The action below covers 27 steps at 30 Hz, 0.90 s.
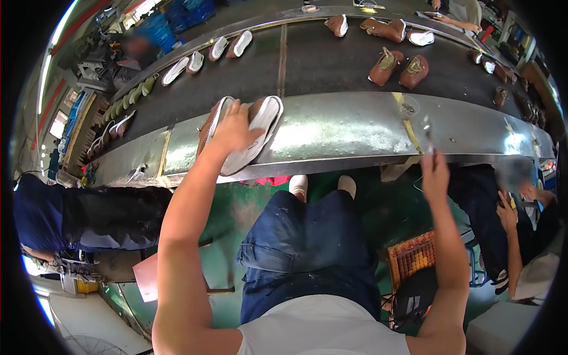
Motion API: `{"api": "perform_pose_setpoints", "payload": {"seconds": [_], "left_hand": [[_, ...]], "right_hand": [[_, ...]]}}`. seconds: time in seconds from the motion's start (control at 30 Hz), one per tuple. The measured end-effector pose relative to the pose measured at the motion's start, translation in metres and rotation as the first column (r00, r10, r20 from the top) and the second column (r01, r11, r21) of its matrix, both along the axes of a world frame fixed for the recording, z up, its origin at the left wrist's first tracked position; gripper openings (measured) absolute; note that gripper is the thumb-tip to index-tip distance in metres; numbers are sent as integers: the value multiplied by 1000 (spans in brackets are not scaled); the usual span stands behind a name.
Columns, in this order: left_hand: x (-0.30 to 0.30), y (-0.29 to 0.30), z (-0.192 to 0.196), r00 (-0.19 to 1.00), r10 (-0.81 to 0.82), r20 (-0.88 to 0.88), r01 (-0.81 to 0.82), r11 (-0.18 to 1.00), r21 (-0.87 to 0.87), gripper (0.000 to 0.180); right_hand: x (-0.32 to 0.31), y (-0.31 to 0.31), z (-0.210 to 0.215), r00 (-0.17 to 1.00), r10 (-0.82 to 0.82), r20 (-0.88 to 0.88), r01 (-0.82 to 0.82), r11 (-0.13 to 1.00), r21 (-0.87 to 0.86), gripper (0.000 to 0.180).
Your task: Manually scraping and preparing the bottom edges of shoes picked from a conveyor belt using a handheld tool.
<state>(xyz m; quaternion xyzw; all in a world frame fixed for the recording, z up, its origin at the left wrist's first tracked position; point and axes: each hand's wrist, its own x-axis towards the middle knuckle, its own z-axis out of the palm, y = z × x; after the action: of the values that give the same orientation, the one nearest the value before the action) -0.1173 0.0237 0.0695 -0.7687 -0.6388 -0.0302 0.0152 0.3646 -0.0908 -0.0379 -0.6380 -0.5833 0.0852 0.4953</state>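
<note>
A pair of brown shoes with pale soles lies on the metal ledge in front of me: the left shoe (208, 131), and the right one, whose pale sole (248, 155) faces up. My left hand (235, 129) lies over both, its fingers stretched and its thumb out across the right sole. At the ledge's front edge, my right hand (436, 174) is closed round a slim tool with a shiny metal tip (426, 125), pointing away from me. Blur hides the tool's exact kind. Beyond its tip, a clear round dish (408, 107) holds small dark bits.
Beyond the metal ledge (337, 127), a dark belt (236, 77) carries more shoes, among them two brown ones (386, 66) at right and pale-soled ones (176, 71) at left. People work at both sides, one in dark trousers (112, 219). A woven-backed chair (411, 257) stands right.
</note>
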Motion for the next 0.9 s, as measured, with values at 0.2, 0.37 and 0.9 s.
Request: {"api": "perform_pose_setpoints", "payload": {"seconds": [0.2, 0.37, 0.9], "left_hand": [[5, 85, -12, 985, 58, 165, 0, 945, -328, 84], [30, -11, 15, 550, 246, 798, 142, 915, -379, 63], [80, -204, -157, -147, 333, 932, 499, 838, -221, 57]], "right_hand": [[-99, -107, 4, 474, -21, -881, -714, 576, -398, 25], [-119, -148, -9, 279, -83, -957, -833, 474, -284, 40], [-143, -163, 10, 626, 579, -522, -753, 275, -599, 35]]}}
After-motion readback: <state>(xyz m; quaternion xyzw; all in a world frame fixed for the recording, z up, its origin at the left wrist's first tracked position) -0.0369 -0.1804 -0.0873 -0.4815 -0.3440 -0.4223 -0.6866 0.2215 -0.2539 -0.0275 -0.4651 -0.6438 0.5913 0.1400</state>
